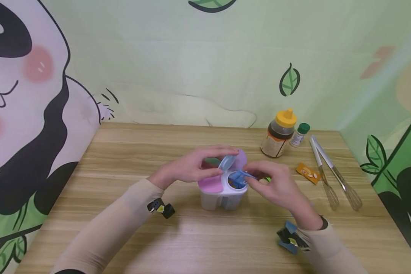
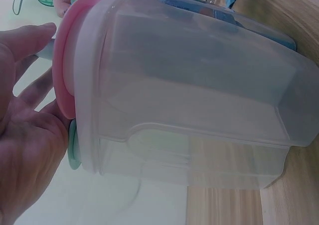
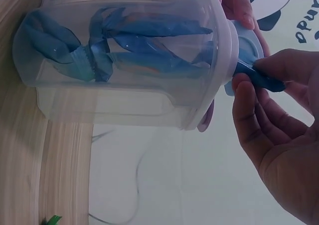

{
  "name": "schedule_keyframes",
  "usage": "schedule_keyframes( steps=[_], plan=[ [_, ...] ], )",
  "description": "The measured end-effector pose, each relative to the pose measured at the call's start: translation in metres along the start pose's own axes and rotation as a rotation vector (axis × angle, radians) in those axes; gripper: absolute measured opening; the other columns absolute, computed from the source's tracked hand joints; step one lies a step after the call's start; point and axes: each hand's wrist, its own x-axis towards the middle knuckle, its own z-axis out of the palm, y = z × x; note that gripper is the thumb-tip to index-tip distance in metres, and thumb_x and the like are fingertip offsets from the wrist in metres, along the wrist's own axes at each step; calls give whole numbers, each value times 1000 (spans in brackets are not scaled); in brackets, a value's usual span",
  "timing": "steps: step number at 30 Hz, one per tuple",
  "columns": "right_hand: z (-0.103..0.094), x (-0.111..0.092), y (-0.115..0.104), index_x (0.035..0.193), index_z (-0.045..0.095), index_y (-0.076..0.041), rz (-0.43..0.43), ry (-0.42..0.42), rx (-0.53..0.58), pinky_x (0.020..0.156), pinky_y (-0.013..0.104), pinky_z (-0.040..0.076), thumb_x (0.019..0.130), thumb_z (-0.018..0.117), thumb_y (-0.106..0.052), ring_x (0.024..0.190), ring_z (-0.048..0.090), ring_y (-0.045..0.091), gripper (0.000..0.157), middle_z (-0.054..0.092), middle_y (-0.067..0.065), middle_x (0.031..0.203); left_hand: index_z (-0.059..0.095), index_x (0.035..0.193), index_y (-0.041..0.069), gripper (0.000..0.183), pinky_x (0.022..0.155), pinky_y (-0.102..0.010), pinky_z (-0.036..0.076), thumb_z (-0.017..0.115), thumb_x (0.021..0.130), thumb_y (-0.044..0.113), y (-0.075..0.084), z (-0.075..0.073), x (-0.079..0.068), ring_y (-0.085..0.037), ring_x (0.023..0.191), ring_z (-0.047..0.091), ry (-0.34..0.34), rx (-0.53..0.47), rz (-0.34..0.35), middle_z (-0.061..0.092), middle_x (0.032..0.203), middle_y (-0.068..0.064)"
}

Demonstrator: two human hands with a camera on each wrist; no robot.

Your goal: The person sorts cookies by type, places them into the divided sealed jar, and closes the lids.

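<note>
A translucent storage box [image 1: 209, 200] with a white top and coloured flip caps stands on the table between the hands. My left hand [image 1: 196, 163] reaches over the top, its thumb and fingers around the raised light blue flip cap [image 1: 227, 163]. At the round opening under that cap, my right hand [image 1: 279, 182] pinches the end of a blue wrapper [image 1: 239, 179]. More blue wrapping [image 3: 102, 45] shows through the box wall in the right wrist view. The pink cap [image 2: 65, 60] lies closed beside the left fingers, and a green cap [image 2: 74, 145] is partly hidden.
A brown bottle with a yellow cap [image 1: 279, 133] and a small green-capped jar [image 1: 299, 135] stand at the back right. Nearby lie an orange packet [image 1: 308, 173] and a pair of metal tongs with whisk-like ends [image 1: 339, 175]. A printed backdrop [image 1: 150, 68] rises behind the table.
</note>
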Motion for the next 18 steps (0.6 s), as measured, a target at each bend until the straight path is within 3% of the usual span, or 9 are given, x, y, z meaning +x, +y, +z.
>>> schedule_keyframes(
  steps=[9,18],
  plan=[
    [6,4,1,99,73,-13,-98,-18,-65,58,22,53,77,76,3,70,58,5,27,68,-4,85,46,145,9,53,93,-30,55,62,94,7,0,1,0,-17,136,44,-1,4,-7,41,152,-2],
    [9,3,2,94,73,-15,-72,-26,-134,56,22,50,75,77,1,67,54,7,25,60,-7,78,46,144,8,52,94,-30,54,62,94,7,0,0,0,-18,136,43,-2,-5,-5,40,153,-3]
  ],
)
